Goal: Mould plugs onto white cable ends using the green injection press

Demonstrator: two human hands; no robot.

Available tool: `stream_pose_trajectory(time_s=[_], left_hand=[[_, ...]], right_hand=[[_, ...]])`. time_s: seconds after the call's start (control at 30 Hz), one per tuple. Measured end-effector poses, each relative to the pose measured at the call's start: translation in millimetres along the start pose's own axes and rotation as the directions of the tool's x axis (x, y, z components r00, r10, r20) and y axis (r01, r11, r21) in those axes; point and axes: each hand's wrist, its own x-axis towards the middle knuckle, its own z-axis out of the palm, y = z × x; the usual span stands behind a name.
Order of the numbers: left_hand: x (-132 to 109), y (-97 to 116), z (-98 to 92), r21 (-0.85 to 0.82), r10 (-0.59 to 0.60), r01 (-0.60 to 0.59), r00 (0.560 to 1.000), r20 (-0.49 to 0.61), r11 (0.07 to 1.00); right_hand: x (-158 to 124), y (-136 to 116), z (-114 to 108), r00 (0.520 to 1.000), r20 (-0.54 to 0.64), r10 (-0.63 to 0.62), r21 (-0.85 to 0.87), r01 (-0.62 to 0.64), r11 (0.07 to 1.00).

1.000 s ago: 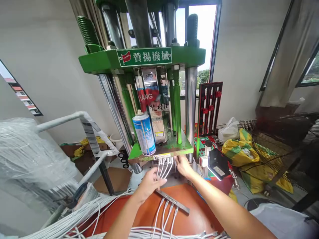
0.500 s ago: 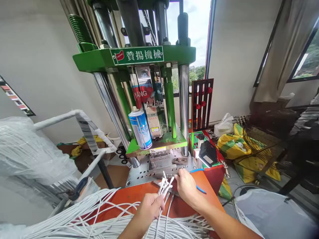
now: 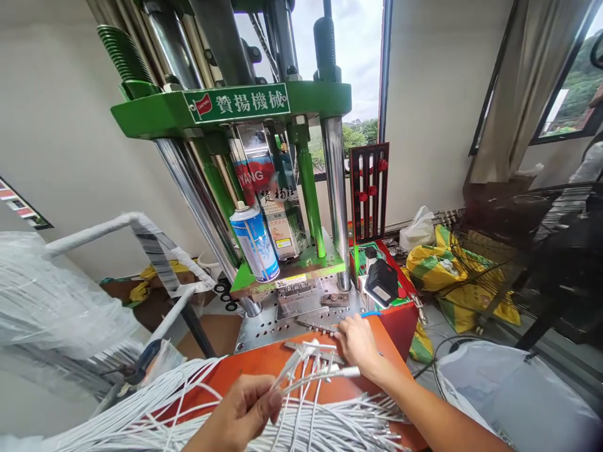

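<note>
My left hand (image 3: pixel 257 408) is closed around a few white cables (image 3: pixel 315 380), their pale moulded ends fanned out toward the right. Beyond it, my right hand (image 3: pixel 358 344) has its fingers curled at the right end of a narrow metal strip (image 3: pixel 316 326) by the press base. Part of a blue tool handle (image 3: pixel 370 314) shows just behind that hand. Below the strip, a flat metal plate (image 3: pixel 294 346) lies on the orange tabletop (image 3: pixel 245 365), partly hidden by the cables. A large heap of white cables (image 3: pixel 325 427) spreads under both hands.
A green press (image 3: pixel 325 100) stands ahead over a drilled steel base (image 3: pixel 254 329). On its lower plate is a blue spray can (image 3: pixel 257 245). A red control box (image 3: pixel 400 326) stands at right, near a white bag-lined bin (image 3: pixel 509 389). At left is a wrapped cart frame (image 3: pixel 94 233).
My left hand has moved left and nearer with its cables, which now point right. My right hand has left the cable ends and reached the metal strip. The view has shifted slightly.
</note>
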Motion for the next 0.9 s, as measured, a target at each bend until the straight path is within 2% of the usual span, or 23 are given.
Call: stream_pose_trajectory(time_s=[0.07,0.1,0.13,0.17,0.2,0.23,0.27,0.3,0.33,0.37,0.43,0.5,0.57,0.6,0.63,0.67,0.7,0.73,0.77,0.8,0.83,0.87,0.9], left_hand=[[-4.5,5.3,-7.1,0.011,0.011,-0.012,0.999,0.042,1.0],[-4.5,8.2,-8.6,0.023,0.021,-0.022,0.997,0.071,0.999],[-3.3,11.3,-8.9,0.037,0.034,-0.038,0.994,0.107,0.999],[-1.1,14.2,-8.4,0.05,0.051,-0.059,0.988,0.147,0.997],[1.9,16.8,-7.3,0.063,0.066,-0.079,0.981,0.181,0.995],[5.3,18.7,-5.8,0.081,0.08,-0.098,0.976,0.203,0.992],[8.9,19.8,-4.1,0.102,0.086,-0.109,0.974,0.21,0.989],[12.5,19.9,-2.2,0.128,0.087,-0.115,0.974,0.207,0.985],[15.7,19.0,0.0,0.165,0.086,-0.119,0.977,0.194,0.979],[18.5,17.2,2.2,0.216,0.086,-0.123,0.981,0.175,0.969],[21.4,12.0,6.1,0.334,0.093,-0.133,0.987,0.134,0.933],[20.7,5.0,6.2,0.397,0.116,-0.156,0.986,0.123,0.905],[18.4,-4.4,-2.2,0.343,0.17,-0.187,0.982,0.08,0.921],[18.0,-10.2,-10.6,0.267,0.215,-0.211,0.977,0.013,0.94],[18.7,-17.0,-21.6,0.159,0.261,-0.244,0.96,-0.103,0.957],[20.9,-24.6,-34.6,0.035,0.283,-0.284,0.923,-0.261,0.958],[24.7,-32.9,-48.7,-0.097,0.261,-0.334,0.861,-0.436,0.938],[29.7,-41.9,-62.5,-0.223,0.186,-0.387,0.776,-0.602,0.895],[35.2,-51.2,-74.3,-0.318,0.063,-0.401,0.7,-0.712,0.859],[40.3,-60.7,-82.7,-0.382,-0.079,-0.383,0.613,-0.786,0.841],[44.3,-69.6,-86.3,-0.385,-0.179,-0.333,0.511,-0.841,0.861],[46.6,-77.4,-84.3,-0.333,-0.208,-0.261,0.411,-0.888,0.906],[46.8,-83.3,-76.7,-0.241,-0.167,-0.18,0.35,-0.922,0.954]], right_hand=[[-6.4,-7.8,-13.7,0.998,-0.002,-0.059,0.114,0.058,0.992],[-10.8,-15.0,-22.6,0.994,0.04,-0.1,0.268,0.085,0.96],[-15.7,-23.5,-32.4,0.98,0.121,-0.161,0.472,0.086,0.877],[-20.7,-32.4,-42.5,0.946,0.213,-0.245,0.677,0.037,0.735],[-25.6,-40.8,-52.1,0.892,0.293,-0.343,0.825,-0.054,0.563],[-30.3,-48.0,-60.5,0.83,0.351,-0.433,0.895,-0.161,0.417],[-34.8,-53.5,-67.4,0.782,0.387,-0.489,0.911,-0.242,0.335],[-39.3,-57.1,-72.5,0.766,0.403,-0.501,0.911,-0.282,0.302],[-43.7,-58.7,-75.7,0.78,0.402,-0.479,0.91,-0.281,0.306],[-48.3,-58.4,-77.4,0.814,0.384,-0.435,0.909,-0.25,0.335],[-57.4,-52.5,-77.8,0.896,0.305,-0.322,0.876,-0.131,0.464],[-66.0,-37.3,-77.4,0.955,0.192,-0.228,0.794,-0.015,0.608],[-74.5,-5.9,-79.4,0.993,0.094,-0.076,0.738,-0.018,0.675],[-79.8,18.3,-82.0,0.998,0.039,0.042,0.726,-0.057,0.685],[-86.5,48.8,-85.8,0.983,-0.016,0.184,0.714,-0.118,0.691],[-94.9,85.3,-90.8,0.943,-0.075,0.323,0.678,-0.189,0.71],[-105.3,126.5,-96.8,0.885,-0.167,0.434,0.598,-0.26,0.758],[-117.4,170.1,-103.4,0.841,-0.227,0.492,0.493,-0.336,0.803],[-130.4,213.1,-110.3,0.815,-0.232,0.531,0.383,-0.425,0.82],[-143.4,252.0,-116.9,0.81,-0.171,0.561,0.289,-0.503,0.814],[-155.2,283.1,-122.5,0.795,-0.128,0.594,0.209,-0.564,0.799],[-164.7,303.5,-126.6,0.761,-0.129,0.635,0.139,-0.62,0.772],[-170.8,311.1,-128.6,0.738,-0.168,0.654,0.089,-0.649,0.755]])
